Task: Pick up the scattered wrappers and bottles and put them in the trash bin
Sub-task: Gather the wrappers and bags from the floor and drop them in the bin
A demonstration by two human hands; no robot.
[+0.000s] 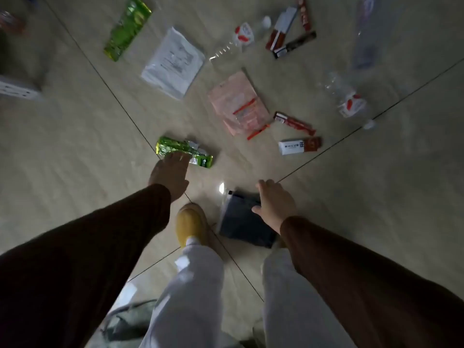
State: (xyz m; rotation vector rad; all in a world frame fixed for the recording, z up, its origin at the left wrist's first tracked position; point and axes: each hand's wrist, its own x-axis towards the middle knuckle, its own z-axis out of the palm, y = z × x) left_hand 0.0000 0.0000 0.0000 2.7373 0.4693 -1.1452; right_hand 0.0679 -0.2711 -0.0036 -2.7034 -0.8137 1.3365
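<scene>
Floor count, placed off the pink pouch (237, 102):
- 2 green wrappers: near one (184, 151) down-left, far one (128, 27) up-left
- 1 white bag (173, 62), up-left
- 1 pink pouch
- 3 clear bottles: (232, 43) above, (347, 96) right, (366, 33) up-right, blurred
- 5 red/white/dark stick packs: 3 above-right (281, 27), 2 below-right (293, 123)
- 1 dark pouch (242, 222), below
</scene>
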